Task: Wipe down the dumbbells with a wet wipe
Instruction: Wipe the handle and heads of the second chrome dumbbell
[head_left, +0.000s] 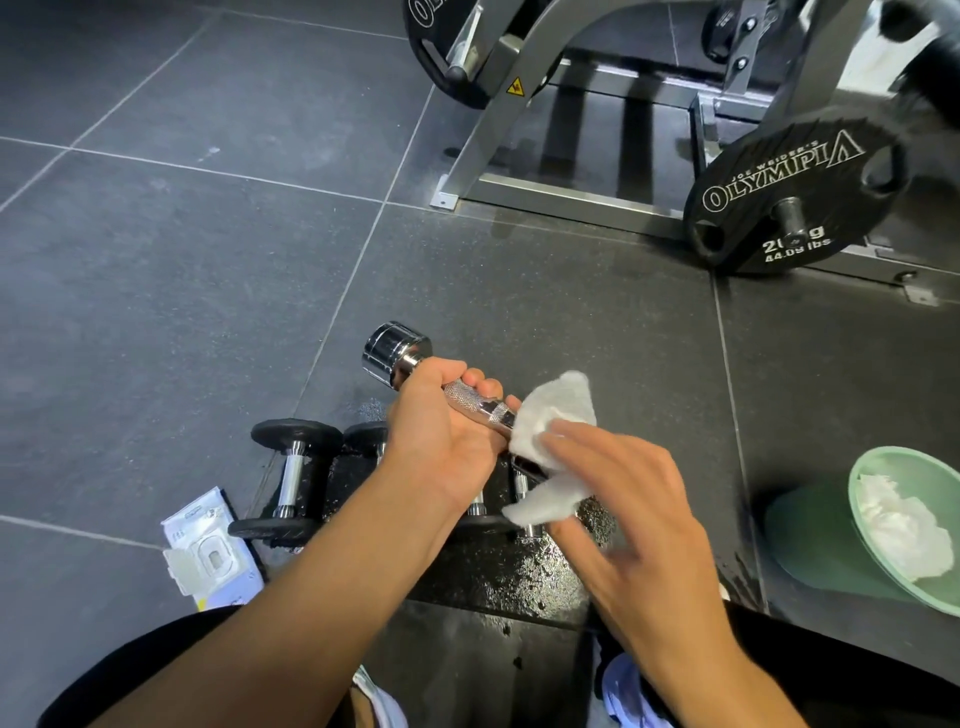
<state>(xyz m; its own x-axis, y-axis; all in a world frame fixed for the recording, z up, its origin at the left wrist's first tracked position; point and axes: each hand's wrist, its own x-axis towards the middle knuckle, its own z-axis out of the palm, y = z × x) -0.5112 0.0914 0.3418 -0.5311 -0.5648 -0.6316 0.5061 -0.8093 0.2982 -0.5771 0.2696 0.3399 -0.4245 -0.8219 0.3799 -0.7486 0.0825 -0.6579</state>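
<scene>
- The left hand is clamped around the knurled handle of a shiny chrome dumbbell, lifted above the dark rubber floor mat.
- The right hand presses a crumpled white wet wipe over the near head, fingers loosely closed on the cloth.
- Likely heavy, rigid and slick when wet; the knurling offers the surest hold.
- Black-headed dumbbells lie at the mat's near-left edge.

Left hand clenched, palm up; right hand pressing, fingers extended.
</scene>
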